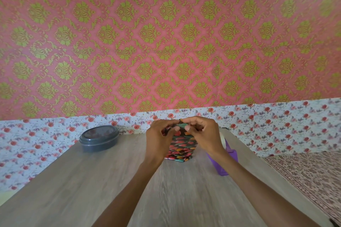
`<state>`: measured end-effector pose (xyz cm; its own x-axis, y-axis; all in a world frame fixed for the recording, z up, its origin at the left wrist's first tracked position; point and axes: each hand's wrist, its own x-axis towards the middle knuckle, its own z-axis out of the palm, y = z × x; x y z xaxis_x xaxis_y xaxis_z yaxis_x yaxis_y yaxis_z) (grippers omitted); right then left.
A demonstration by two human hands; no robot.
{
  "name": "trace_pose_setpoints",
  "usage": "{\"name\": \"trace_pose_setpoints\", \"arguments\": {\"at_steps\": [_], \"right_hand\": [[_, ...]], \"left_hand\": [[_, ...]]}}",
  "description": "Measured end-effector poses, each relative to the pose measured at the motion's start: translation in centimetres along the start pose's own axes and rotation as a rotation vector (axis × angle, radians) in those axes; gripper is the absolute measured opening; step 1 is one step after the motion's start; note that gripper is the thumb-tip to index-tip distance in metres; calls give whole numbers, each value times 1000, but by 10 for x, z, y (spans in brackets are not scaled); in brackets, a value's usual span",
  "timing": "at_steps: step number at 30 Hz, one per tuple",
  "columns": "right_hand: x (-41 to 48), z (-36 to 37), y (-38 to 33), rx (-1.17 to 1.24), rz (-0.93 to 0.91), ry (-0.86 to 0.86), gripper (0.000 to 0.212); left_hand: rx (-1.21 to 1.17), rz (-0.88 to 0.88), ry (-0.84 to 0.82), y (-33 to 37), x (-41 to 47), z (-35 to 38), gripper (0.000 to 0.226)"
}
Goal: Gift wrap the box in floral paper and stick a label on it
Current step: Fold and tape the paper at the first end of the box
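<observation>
A round grey tub (99, 138) sits on the far left of the wooden table (92, 190), its lid on; through the lid I cannot make out what it holds. The box (182, 145) stands upright near the middle of the table, covered in dark floral paper (180, 158). The left hand (160, 134) and right hand (204, 132) meet at its top, fingers curled in and pinching the paper there. A purple tape dispenser (224, 162) lies just beside the box, under the right wrist.
</observation>
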<state>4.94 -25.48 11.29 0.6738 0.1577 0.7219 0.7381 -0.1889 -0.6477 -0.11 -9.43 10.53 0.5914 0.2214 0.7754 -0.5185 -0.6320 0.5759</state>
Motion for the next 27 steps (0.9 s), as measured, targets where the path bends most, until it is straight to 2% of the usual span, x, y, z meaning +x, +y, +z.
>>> {"name": "trace_pose_setpoints", "arguments": {"at_steps": [5, 10, 15, 19, 23, 27], "right_hand": [[0, -5, -5, -62, -61, 21, 24], [1, -5, -6, -127, -145, 62, 23], [-2, -4, -4, -167, -206, 102, 20], [-4, -3, -5, -277, -279, 93, 16], [0, -3, -7, -346, -328, 7, 9], [4, -3, -4, -389, -255, -77, 13]], "left_hand": [[-16, -7, 41, 3, -1, -2, 19], [-71, -39, 59, 9, -1, -2, 29], [-126, -93, 84, 20, -1, -1, 25], [42, -43, 72, 20, -2, -1, 21], [187, 27, 35, 17, 1, 0, 15], [257, 37, -44, 15, 2, -1, 9]]}}
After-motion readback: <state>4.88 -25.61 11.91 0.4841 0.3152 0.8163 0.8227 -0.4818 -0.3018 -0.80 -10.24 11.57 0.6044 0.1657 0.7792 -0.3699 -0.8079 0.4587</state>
